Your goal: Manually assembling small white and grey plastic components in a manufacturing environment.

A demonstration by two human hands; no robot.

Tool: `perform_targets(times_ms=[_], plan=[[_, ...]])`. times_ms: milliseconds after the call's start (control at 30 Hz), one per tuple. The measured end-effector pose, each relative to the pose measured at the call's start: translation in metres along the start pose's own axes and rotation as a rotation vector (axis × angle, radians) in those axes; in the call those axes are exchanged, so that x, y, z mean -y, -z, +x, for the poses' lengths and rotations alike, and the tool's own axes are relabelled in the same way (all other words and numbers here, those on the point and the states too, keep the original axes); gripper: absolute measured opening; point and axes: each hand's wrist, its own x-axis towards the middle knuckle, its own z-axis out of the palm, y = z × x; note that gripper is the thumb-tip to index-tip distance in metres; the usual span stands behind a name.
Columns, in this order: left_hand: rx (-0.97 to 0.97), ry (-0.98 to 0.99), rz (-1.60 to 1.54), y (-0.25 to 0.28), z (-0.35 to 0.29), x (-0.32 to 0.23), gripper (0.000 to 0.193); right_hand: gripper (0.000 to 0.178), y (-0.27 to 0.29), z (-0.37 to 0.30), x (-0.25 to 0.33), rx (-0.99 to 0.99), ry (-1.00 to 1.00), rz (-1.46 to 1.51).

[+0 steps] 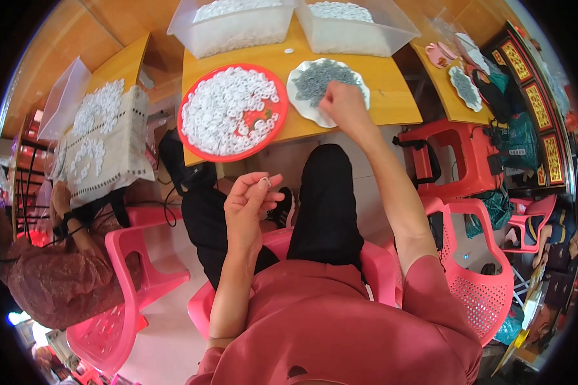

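My left hand (245, 199) is raised above my lap, its thumb and fingertips pinched on a small white ring-shaped piece (267, 182). Over the right side of a white scalloped plate (358, 106), my right hand (345, 104) reaches down with its fingers curled together. Its fingertips are hidden, so what they pinch does not show. A heap of tiny grey parts (321, 78) lies on that plate. Just left of it, a red round tray (185, 131) carries many white ring-shaped pieces (221, 115), with part of its patterned bottom bare.
Two translucent bins (237, 37) (350, 42) of white pieces stand at the back of the yellow table (398, 96). A person (70, 269) sits at left by a cloth-covered table (125, 147). A red stool (453, 157) and a pink chair (475, 282) stand at right.
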Motion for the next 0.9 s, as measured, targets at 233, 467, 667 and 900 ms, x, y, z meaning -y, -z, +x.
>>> perform_targets(times_ms=[233, 467, 667, 900], plan=[[-0.080, 0.036, -0.158, 0.008, 0.007, -0.005, 0.020, 0.008, 0.021, -0.031, 0.053, -0.093, -0.002, 0.465], [-0.132, -0.008, -0.164, 0.007, 0.004, -0.016, 0.023, 0.012, 0.029, -0.074, 0.108, 0.364, 0.135, 0.932], [-0.139, -0.044, -0.169, 0.007, -0.001, -0.021, 0.024, 0.018, 0.034, -0.079, 0.130, 0.419, 0.146, 0.967], [-0.133, -0.080, -0.148, 0.008, -0.002, -0.021, 0.024, 0.024, 0.035, -0.079, 0.133, 0.394, 0.208, 0.900]])
